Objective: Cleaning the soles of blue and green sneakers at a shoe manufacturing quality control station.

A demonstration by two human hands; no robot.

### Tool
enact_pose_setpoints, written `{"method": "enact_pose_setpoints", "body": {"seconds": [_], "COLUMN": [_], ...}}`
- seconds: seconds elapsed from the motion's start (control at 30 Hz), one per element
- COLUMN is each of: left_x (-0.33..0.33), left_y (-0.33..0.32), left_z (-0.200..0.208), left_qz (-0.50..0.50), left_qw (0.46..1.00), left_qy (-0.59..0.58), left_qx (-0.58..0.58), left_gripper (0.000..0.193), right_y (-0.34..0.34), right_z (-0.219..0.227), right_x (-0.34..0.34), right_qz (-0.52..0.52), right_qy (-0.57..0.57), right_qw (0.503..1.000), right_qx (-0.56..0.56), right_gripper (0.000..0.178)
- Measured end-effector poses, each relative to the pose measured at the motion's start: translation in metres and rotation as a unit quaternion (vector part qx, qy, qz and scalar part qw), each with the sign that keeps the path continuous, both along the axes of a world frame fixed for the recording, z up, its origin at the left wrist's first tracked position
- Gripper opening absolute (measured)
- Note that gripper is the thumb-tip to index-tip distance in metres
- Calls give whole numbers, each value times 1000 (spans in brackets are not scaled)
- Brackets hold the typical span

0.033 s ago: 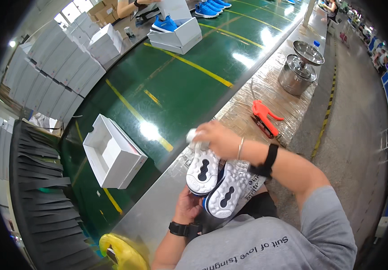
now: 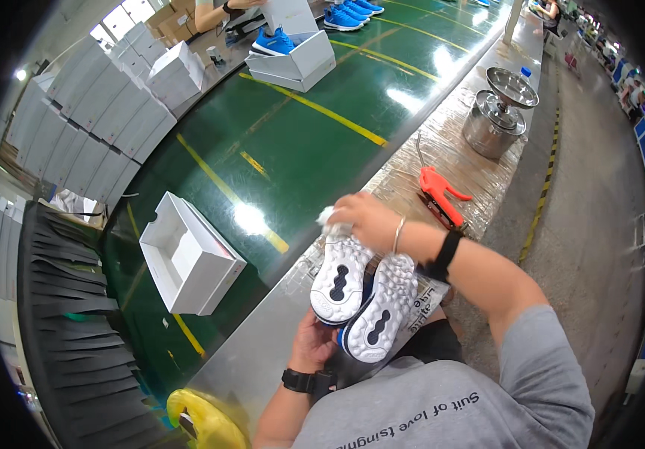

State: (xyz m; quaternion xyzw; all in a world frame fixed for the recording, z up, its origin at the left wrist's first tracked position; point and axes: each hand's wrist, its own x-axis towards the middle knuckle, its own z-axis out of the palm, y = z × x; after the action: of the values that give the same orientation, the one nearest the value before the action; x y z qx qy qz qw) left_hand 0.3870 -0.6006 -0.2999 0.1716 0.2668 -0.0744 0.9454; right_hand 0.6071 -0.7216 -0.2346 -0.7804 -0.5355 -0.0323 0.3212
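A pair of sneakers lies soles up on the bench in front of me, with white knobbly soles and dark inserts. My left hand (image 2: 312, 344) is wrapped round the heel end of the left sneaker (image 2: 328, 295); its fingertips are partly hidden between the two shoes. The right sneaker (image 2: 382, 314) rests beside it. My right hand (image 2: 363, 219) pinches a white cloth (image 2: 328, 218) at the toe end of the left sneaker's sole. Some blue of the uppers shows at the heels.
A white open shoe box (image 2: 187, 251) sits on the green conveyor (image 2: 300, 168) to the left. Right of my hands lie a red air gun (image 2: 442, 194) and a steel pump canister (image 2: 493, 123). Near my left forearm is a yellow bag (image 2: 206, 419). Another person works at the far side.
My right hand has shifted slightly to the right and toward the far side with the cloth, uncovering more of the right sneaker's toe. My left hand has stayed in place.
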Motion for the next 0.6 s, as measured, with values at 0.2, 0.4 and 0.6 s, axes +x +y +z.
{"method": "enact_pose_setpoints", "body": {"seconds": [0.2, 0.4, 0.6], "left_x": [-1, 5, -5], "left_y": [1, 5, 15], "left_z": [7, -6, -3], "left_qz": [6, 50, 2], "left_qw": [1000, 998, 980], "left_qy": [3, -17, -197], "left_qx": [22, 24, -13], "left_gripper": [43, 40, 42], "right_y": [-30, -46, -40], "right_z": [-49, 8, 48], "right_x": [25, -88, -163], "right_qz": [-76, -16, 202], "right_qy": [128, 59, 120], "right_qw": [989, 993, 966], "right_qx": [-16, 106, 104], "right_gripper": [35, 41, 50]}}
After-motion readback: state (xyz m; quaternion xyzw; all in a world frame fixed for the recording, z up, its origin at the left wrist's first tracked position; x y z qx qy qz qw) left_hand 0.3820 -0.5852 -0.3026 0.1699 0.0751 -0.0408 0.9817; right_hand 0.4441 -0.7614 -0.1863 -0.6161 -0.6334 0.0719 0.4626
